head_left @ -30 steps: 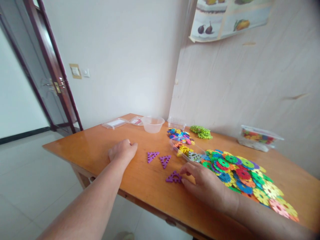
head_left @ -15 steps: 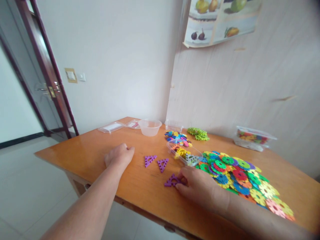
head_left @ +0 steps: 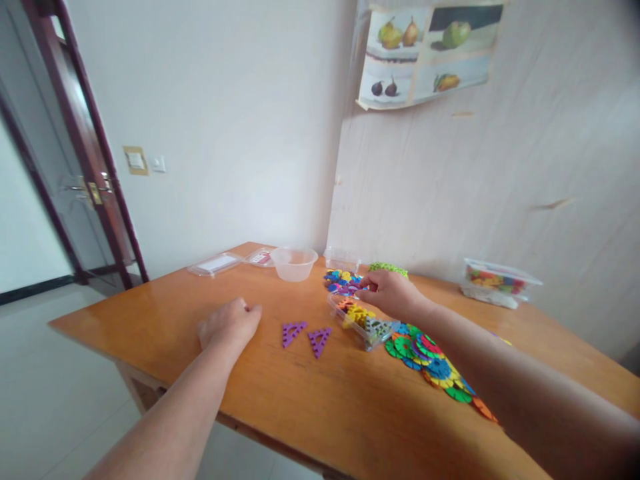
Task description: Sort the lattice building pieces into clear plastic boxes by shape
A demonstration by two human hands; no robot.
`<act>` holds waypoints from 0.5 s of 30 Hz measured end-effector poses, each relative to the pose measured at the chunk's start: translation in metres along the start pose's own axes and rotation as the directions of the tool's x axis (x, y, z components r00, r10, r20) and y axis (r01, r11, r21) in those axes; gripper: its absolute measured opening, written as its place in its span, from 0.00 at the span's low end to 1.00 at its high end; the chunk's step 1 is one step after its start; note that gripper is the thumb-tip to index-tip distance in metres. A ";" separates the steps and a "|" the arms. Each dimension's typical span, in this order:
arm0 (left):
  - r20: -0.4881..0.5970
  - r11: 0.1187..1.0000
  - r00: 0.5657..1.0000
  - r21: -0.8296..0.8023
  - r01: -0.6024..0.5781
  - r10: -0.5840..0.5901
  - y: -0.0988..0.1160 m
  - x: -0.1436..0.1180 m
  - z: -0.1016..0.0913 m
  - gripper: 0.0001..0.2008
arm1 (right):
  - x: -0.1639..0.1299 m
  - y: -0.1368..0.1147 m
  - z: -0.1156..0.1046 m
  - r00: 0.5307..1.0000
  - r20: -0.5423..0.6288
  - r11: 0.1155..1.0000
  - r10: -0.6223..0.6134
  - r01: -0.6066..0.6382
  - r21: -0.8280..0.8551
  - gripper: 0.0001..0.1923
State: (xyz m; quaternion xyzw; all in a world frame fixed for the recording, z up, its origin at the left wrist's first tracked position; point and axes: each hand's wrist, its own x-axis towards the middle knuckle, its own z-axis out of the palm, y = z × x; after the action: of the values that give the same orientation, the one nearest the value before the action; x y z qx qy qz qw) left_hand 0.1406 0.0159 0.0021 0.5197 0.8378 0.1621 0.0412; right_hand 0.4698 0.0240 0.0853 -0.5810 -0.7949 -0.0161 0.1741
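Pinched together at the fingertips, the grip of the right hand appears to hold a purple toothed triangle, mostly hidden at its right end. That piece lies just left of the fingertips, its long side running roughly left to right.

Nearest on the counter, the left hand rests curled in a loose fist, with nothing visible in it. Just right of it lie two more triangles, one purple triangle nearer the fist and another beside it, apart from each other. The left hand is closer to these; the right hand is closer to the clear box, whose long axis slants from far left to near right. It holds orange, yellow and grey pieces. The pinched piece sits at the box's far left end; whether it touches is unclear. Notched discs spread beneath the right forearm.

Beyond the pinched piece lie small coloured pieces, a translucent bowl to their left and green pieces behind the right hand.
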 end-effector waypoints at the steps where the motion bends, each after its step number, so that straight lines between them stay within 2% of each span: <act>1: -0.001 1.000 1.000 0.000 -0.002 0.002 0.000 0.000 0.000 0.21 | 0.008 0.003 0.003 1.000 0.026 0.999 0.011 -0.010 -0.036 0.12; 6: 0.002 1.000 1.000 0.007 -0.001 0.001 0.001 -0.002 -0.003 0.20 | 0.025 0.008 0.016 0.990 0.133 0.996 0.044 -0.032 -0.084 0.13; 15: -0.015 1.000 1.000 0.012 0.013 -0.013 0.001 -0.001 0.000 0.20 | 0.030 0.018 0.028 0.986 0.164 0.996 0.035 -0.020 -0.087 0.16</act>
State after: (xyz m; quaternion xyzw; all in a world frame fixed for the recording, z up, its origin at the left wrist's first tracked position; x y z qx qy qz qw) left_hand 0.1418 0.0152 0.0024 0.5131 0.8425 0.1607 0.0332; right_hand 0.4715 0.0633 0.0649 -0.5981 -0.7971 0.0005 0.0829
